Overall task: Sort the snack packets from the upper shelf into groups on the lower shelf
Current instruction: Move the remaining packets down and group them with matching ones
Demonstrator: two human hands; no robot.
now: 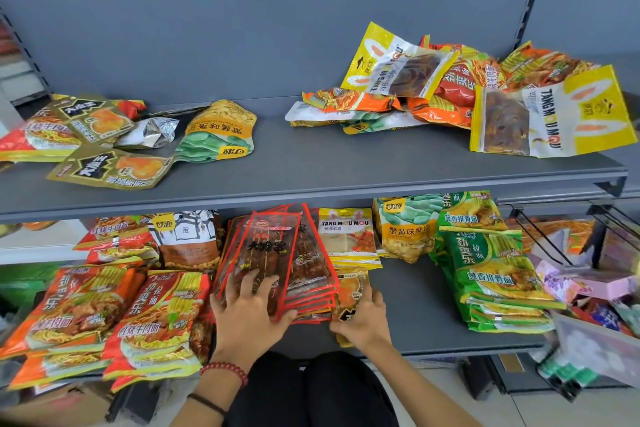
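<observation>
Looking down from the head camera, both hands are in at the lower shelf [419,308]. The left hand [249,308] lies flat with its fingers spread apart, pressing on the fanned stack of red-bordered packets [273,246] in the middle of that shelf. The right hand [363,317] is at the stack's near right corner, resting on a gold packet [350,288] that pokes out from under the red ones. Pinching it or just pressing on it? Cannot tell. A red bead bracelet [225,371] sits on the left wrist.

Left of the stack, red noodle packets [86,305] lie in overlapping piles along the near left. A white-and-brown pouch [188,243] stands behind them. Right of the stack, toward the far side, comes a yellow Tang Mou Mou pile [348,239], then a green bean pouch [405,232] just beside it. Green noodle packets [491,263] are stacked toward the right end.

Up on the upper shelf [311,163] there are two loose clusters, well apart. On the left are olive-gold packets [110,166], a crumpled silver foil packet [149,132] and an upside-down bean pouch [221,132]. On the right is a jumbled heap of orange noodle packets [450,87]. One big yellow packet [391,69] leans on top of the heap at the far side. Another large yellow packet [554,118] lies at the heap's near right.
</observation>
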